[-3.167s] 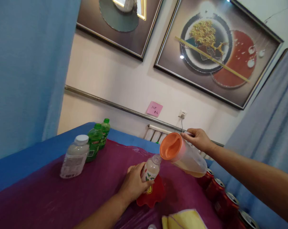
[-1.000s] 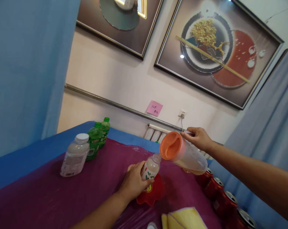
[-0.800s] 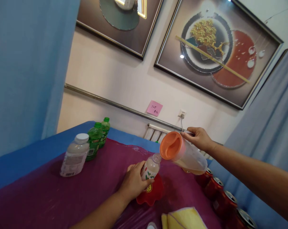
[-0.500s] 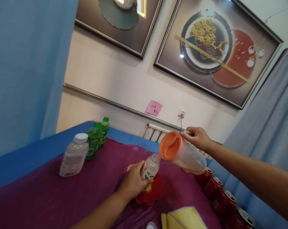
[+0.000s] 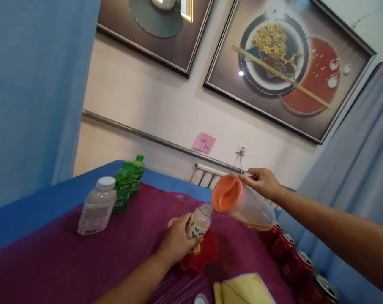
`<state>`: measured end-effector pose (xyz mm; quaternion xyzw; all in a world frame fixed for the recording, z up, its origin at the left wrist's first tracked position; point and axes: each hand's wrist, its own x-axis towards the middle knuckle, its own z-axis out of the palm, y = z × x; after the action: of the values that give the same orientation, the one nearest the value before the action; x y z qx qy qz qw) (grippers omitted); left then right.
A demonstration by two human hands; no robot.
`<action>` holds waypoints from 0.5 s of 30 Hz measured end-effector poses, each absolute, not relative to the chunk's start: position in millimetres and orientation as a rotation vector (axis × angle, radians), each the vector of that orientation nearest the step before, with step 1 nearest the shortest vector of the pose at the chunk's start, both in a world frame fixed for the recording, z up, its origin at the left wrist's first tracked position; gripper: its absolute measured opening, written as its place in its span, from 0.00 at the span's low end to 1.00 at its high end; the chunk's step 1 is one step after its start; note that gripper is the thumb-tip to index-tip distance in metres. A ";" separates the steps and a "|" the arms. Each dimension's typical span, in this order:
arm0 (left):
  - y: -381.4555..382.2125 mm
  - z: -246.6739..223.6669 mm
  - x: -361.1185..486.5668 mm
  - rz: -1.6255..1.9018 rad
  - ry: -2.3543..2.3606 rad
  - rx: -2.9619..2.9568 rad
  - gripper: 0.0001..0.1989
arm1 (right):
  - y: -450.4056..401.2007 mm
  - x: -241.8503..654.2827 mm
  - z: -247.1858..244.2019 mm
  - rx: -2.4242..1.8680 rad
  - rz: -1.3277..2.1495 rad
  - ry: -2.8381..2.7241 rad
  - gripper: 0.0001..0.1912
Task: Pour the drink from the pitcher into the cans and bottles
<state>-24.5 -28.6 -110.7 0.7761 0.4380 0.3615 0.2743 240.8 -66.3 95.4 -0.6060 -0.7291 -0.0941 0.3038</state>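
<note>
My left hand (image 5: pixel 178 240) is wrapped round a clear bottle (image 5: pixel 199 221) with a white label and green print, its mouth uncapped and leaning right. Under it lies a red scalloped dish (image 5: pixel 207 255) with a yellow mark. My right hand (image 5: pixel 261 183) grips the handle of a translucent pitcher (image 5: pixel 253 211) with an orange lid (image 5: pixel 228 193). The pitcher is tipped on its side, lid end at the bottle's mouth, with pale liquid along its lower side. Whether liquid flows between them I cannot make out.
Left stand a white-capped bottle (image 5: pixel 97 205) and two green bottles (image 5: pixel 123 185). Several red cans (image 5: pixel 296 264) line the right side. A folded yellow cloth (image 5: pixel 244 289) and a white cap (image 5: pixel 201 299) lie at the near edge of the purple cover (image 5: pixel 115 261). Blue curtains (image 5: pixel 36 93) hang on both sides.
Both hands, the bottle and the tipped pitcher hold nearly the same pose. The whole view has shifted very slightly.
</note>
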 end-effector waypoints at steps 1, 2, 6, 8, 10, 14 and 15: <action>-28.7 -110.3 -24.6 0.971 1.179 2.088 0.29 | -66.4 240.7 95.4 -1.606 -0.248 -1.932 0.29; -28.8 -110.1 -24.6 0.974 1.180 2.088 0.29 | -66.4 240.6 95.4 -1.606 -0.249 -1.930 0.29; -28.3 -111.6 -24.3 0.999 1.180 2.089 0.29 | -66.4 239.3 95.0 -1.605 -0.260 -1.927 0.29; -27.8 -113.0 -24.3 1.004 1.169 2.091 0.29 | -66.5 238.2 94.8 -1.604 -0.265 -1.930 0.28; -27.3 -114.4 -24.4 1.007 1.155 2.090 0.30 | -66.7 237.1 94.7 -1.613 -0.272 -1.931 0.28; -26.6 -115.6 -24.1 1.007 1.177 2.074 0.32 | -67.1 236.1 93.7 -1.630 -0.264 -1.925 0.28; -26.6 -115.4 -24.0 1.006 1.183 2.072 0.33 | -67.0 236.3 93.2 -1.632 -0.259 -1.923 0.28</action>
<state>-24.0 -26.6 -115.4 0.7699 0.4396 0.3739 0.2724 236.3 -67.0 93.2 -0.6142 -0.7240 -0.0975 0.2985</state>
